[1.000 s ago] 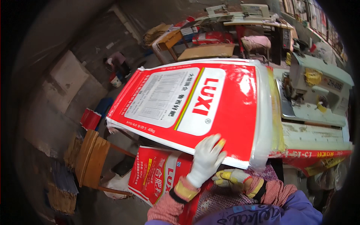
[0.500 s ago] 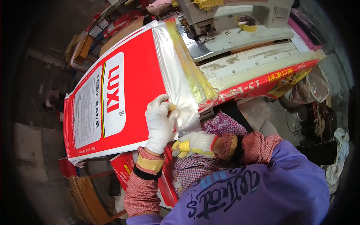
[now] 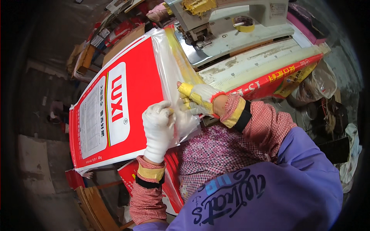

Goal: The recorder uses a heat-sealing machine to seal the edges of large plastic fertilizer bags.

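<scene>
A large red and white woven sack (image 3: 143, 73) lies flat, with a clear plastic liner (image 3: 163, 50) sticking out along its open right edge. My left hand (image 3: 158, 125), in a white glove, is closed on the liner near the sack's lower right corner. My right hand (image 3: 202, 98) wears a white glove with yellow-covered fingers, one bare fingertip showing. Its fingers are stretched apart over the liner, touching it just right of my left hand. A yellowish strip (image 3: 181, 57) of the sack's mouth runs beside the liner, partly behind my right hand.
A sewing machine (image 3: 252, 30) stands beyond the sack, with a roll of yellow tape (image 3: 243, 24) on its bed. A worn white board with ruler marks (image 3: 246, 63) lies before it, a red printed sack (image 3: 285, 73) along its edge. A wooden stool (image 3: 90, 206) is at lower left.
My right hand has moved up from my lap to the liner, its fingers spreading. My left hand stays closed on the liner, which is now more bunched between my hands.
</scene>
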The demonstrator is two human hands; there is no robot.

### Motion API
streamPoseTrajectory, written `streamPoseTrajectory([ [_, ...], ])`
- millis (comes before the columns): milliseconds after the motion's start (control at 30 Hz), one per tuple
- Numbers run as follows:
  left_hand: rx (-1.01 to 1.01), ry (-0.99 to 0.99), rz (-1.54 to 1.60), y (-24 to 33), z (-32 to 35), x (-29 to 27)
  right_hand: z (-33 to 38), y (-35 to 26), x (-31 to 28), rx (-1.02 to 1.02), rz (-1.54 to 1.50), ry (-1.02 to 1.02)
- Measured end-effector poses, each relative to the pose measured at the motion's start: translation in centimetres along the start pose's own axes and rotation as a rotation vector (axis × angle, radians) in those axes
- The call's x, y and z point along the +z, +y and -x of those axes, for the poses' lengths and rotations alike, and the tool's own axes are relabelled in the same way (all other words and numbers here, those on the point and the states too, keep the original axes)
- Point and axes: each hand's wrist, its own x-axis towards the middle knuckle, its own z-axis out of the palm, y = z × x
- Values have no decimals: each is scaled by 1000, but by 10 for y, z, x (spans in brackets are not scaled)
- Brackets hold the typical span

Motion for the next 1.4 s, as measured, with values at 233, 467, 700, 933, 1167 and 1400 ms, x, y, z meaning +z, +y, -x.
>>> streamPoseTrajectory([
  [233,-718,-57,828,-11,-4,0,-5,-24,16,-260,1012,38],
  [467,-687,12,696,-29,-19,-38,-18,-22,50,-376,877,-106],
  [700,-774,445,979,-62,-2,-79,-18,-12,50,-968,1650,395],
  [933,-700,478,741,-3,8,-102,51,23,101,-614,1547,-1074],
  [1167,-681,32,824,15,56,-124,-80,15,91,-1233,1300,-566],
  [1400,-681,-975,1124,32,71,-134,-185,-105,74,-1080,268,355],
])
